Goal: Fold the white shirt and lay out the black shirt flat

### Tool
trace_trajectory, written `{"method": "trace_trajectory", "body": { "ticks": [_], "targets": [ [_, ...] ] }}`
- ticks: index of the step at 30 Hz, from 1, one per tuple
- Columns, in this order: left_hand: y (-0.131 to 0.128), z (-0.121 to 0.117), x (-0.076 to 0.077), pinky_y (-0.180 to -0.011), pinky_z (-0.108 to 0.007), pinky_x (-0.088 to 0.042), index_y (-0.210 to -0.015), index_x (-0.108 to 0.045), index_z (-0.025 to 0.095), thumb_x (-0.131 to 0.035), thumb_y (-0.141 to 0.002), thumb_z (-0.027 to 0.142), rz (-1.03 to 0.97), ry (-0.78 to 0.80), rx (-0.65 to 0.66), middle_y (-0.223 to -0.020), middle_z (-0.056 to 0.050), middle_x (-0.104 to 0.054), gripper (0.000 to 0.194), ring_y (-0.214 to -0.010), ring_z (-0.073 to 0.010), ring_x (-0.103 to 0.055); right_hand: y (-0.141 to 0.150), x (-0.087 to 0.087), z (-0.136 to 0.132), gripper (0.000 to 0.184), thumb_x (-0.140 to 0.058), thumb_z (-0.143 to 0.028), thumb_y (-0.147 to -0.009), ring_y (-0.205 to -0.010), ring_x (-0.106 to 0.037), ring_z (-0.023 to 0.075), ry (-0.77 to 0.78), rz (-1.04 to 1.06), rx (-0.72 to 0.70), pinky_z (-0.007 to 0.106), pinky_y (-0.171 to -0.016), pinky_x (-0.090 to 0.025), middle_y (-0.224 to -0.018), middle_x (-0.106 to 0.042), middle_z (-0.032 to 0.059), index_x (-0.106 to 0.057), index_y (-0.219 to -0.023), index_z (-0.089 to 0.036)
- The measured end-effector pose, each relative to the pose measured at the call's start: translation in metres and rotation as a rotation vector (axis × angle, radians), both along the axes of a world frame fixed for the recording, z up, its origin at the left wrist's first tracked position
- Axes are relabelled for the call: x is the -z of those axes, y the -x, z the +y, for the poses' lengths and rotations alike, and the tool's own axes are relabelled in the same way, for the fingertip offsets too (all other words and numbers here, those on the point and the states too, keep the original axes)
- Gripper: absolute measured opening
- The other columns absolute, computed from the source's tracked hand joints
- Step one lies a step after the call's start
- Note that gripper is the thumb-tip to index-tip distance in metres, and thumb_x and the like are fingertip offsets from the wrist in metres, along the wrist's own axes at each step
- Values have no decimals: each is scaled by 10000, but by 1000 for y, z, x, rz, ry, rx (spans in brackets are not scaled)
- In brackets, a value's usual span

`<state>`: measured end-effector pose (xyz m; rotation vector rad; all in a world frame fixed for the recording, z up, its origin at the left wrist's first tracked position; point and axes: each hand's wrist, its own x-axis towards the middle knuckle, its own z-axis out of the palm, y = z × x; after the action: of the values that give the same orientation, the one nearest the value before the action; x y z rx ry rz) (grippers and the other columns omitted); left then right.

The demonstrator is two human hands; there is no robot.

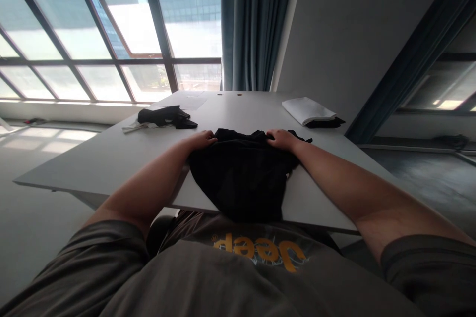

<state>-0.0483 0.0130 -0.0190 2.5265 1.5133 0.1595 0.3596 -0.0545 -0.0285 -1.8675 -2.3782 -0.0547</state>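
A black garment (pixel 241 173) is spread over the near part of the white table (pixel 223 114), its lower end reaching over the front edge toward my body. My left hand (pixel 204 139) grips its far left corner, with the fingers partly hidden in the dark cloth. On the far right side, my right hand (pixel 280 138) holds the same garment, fingers curled into the fabric. A bit of black cloth sticks out beyond my right hand. Whether the garment is a shirt or another kind, I cannot tell.
A loose pile of black and white clothes (pixel 163 118) lies at the left of the table. Folded white cloth (pixel 308 110) rests on black cloth at the right. A pale sheet (pixel 182 103) lies at the far left, near the windows. A blue curtain (pixel 255 25) hangs behind.
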Motion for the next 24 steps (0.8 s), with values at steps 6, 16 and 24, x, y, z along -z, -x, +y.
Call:
{"method": "trace_trajectory", "body": {
  "ticks": [6,16,24],
  "targets": [
    [0,1,1,-1132,-379,-569,-1413,-738,226,-569,-1130,535,-9,-4,-1,-1460,-130,-747,452,-1294,-317,-731,2,-2,-1,270,-613,-339,-1079,-1152,-767,304,-7,7,13,336,-931,-515,-1317,-835,141,-779,-1244,-204],
    [3,5,4,-1124,-374,-561,-1422,-738,216,-572,-1127,544,-7,-13,7,-1474,-134,-739,471,-1312,-329,-729,0,1,1,284,-617,-343,-1079,-1172,-769,316,-4,23,-1,343,-939,-514,-1313,-830,145,-778,-1259,-194],
    [3,2,3,-1140,-370,-557,-1443,-716,223,-554,-1143,543,17,-7,3,-1503,-129,-728,467,-1318,-310,-725,2,-1,-2,319,-603,-332,-1087,-1232,-765,322,-1,2,12,340,-978,-522,-1366,-819,160,-767,-1312,-175]
  ]
}}
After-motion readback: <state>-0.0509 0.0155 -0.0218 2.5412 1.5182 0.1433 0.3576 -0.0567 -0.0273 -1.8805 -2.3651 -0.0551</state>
